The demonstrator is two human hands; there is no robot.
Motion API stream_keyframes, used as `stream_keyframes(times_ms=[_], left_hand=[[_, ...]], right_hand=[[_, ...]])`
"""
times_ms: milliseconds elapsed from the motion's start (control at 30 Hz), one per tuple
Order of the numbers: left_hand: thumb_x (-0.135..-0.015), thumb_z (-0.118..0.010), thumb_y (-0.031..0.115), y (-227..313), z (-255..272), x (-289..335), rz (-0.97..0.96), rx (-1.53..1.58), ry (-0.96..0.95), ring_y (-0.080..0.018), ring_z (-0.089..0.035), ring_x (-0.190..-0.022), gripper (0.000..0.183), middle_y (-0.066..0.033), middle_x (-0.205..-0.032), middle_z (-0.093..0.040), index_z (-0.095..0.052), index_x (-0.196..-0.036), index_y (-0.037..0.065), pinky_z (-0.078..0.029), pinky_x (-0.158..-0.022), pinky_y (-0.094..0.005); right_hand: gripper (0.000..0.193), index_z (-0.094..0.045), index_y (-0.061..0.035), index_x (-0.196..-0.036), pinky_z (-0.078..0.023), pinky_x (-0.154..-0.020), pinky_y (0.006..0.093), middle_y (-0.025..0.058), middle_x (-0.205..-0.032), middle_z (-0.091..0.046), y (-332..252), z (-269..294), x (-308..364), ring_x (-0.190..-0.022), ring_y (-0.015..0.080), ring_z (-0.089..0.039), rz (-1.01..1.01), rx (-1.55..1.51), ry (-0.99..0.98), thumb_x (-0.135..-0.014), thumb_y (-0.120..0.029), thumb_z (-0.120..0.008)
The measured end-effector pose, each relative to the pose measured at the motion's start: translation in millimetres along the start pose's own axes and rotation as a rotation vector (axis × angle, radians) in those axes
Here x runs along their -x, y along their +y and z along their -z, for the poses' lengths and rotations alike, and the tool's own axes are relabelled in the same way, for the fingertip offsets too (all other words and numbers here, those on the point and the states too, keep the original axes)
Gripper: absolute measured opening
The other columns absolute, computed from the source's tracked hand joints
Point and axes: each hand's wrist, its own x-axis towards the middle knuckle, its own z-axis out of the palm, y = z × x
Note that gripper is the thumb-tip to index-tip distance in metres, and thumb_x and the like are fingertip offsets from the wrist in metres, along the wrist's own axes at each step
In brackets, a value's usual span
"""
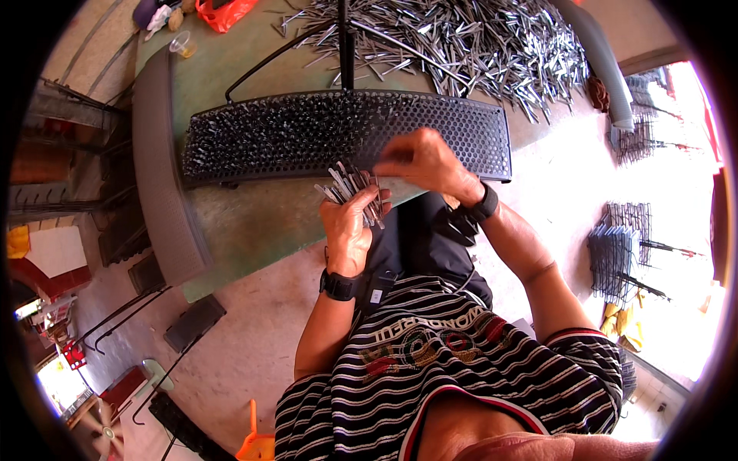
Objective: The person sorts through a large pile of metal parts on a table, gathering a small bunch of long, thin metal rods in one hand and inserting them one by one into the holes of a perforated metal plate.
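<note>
A fanned bundle of thin, flat metal strips (346, 187) sits in my left hand (348, 230), with thumb and fingers closed around it. My right hand (428, 160) is just right of the bundle, over the front edge of a long black perforated tray (469, 140). Its fingers are curled together toward the bundle and slightly blurred; anything between their tips is too small to make out. Upright strips (265, 134) crowd the tray's holes from the left end to past the middle. Bare holes show toward the right end.
A big heap of loose metal strips (492, 46) covers the back of the green table (246, 238). Black rods (345, 46) rise behind the tray. A grey curved panel (165, 154) lies at the left, near a plastic cup (183, 44). Wire racks (615, 253) stand at right.
</note>
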Motion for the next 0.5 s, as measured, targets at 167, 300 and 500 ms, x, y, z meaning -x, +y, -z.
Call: stream_keyframes(times_ms=[167,300,500], left_hand=[[-0.077,-0.063,-0.006,-2.6,-5.8,1.2,-0.003,-0.019,-0.011,-0.0266,-0.066,-0.071,0.023,-0.0107,-0.086,-0.064,-0.059,-0.099,-0.001,-0.056,-0.057,-0.0379],[-0.077,-0.062,-0.007,-2.6,-3.9,1.1,-0.006,0.009,-0.012,-0.0266,-0.065,-0.072,0.024,-0.0109,-0.086,-0.063,-0.059,-0.100,-0.001,-0.056,-0.058,-0.0389],[-0.077,-0.060,-0.007,-2.6,-1.2,-0.5,-0.016,0.002,0.004,-0.0262,-0.065,-0.070,0.024,-0.0108,-0.086,-0.062,-0.059,-0.100,-0.002,-0.056,-0.058,-0.0395]], right_hand=[[0.012,-0.062,0.0034,-0.079,-0.049,-0.050,0.0260,0.0098,-0.064,-0.065,-0.6,4.5,2.8,-0.055,0.0132,-0.062,-0.280,-0.347,0.065,-0.080,-0.008,-0.064],[0.010,-0.053,0.0015,-0.092,-0.050,-0.051,0.0255,0.0132,-0.070,-0.065,12.9,8.0,-12.6,-0.062,0.0168,-0.067,0.011,-0.217,0.522,-0.085,-0.003,-0.057],[0.013,-0.047,-0.0016,-0.098,-0.051,-0.055,0.0305,0.0156,-0.075,-0.064,35.1,1.7,-27.7,-0.070,0.0240,-0.068,0.098,-0.050,0.526,-0.086,0.000,-0.053]])
